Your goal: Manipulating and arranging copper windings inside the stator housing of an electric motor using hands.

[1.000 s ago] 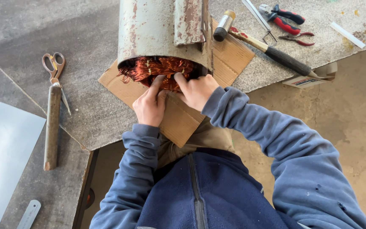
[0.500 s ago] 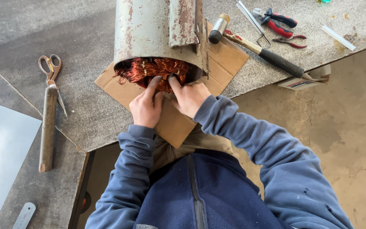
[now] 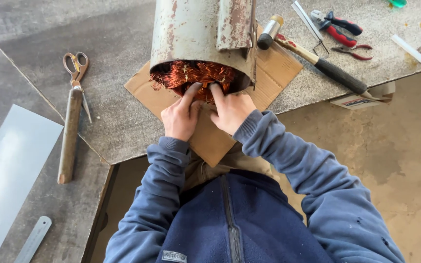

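Head view: vs. the earlier frames both hands sat closer together at the mouth of the motor housing [image 3: 198,36]. Left hand [image 3: 181,117] had its index finger stretched up into the copper winding [image 3: 196,75], w/ the other fingers curled; a sec before, that hand lay flatter against the coil. Right hand [image 3: 231,109] had shifted left, its fingertips pressed into the wire beside the left index. Neither hand was closed round anything; whether a strand was pinched, can't tell.

Housing was in the upper centre of the frame, lying on a cardboard sheet [image 3: 269,78] on the grey workbench [image 3: 123,126], open end toward the person. It looked pale grey w/ rust patches & a rusty ridge along the top. Winding inside was bright orange-red, tangled, w/ loops spilling at the left rim.

Scissors [image 3: 75,68] & a rod [image 3: 69,136] lay at left, a hammer [image 3: 313,56] & red-handled pliers [image 3: 337,27] at upper right.
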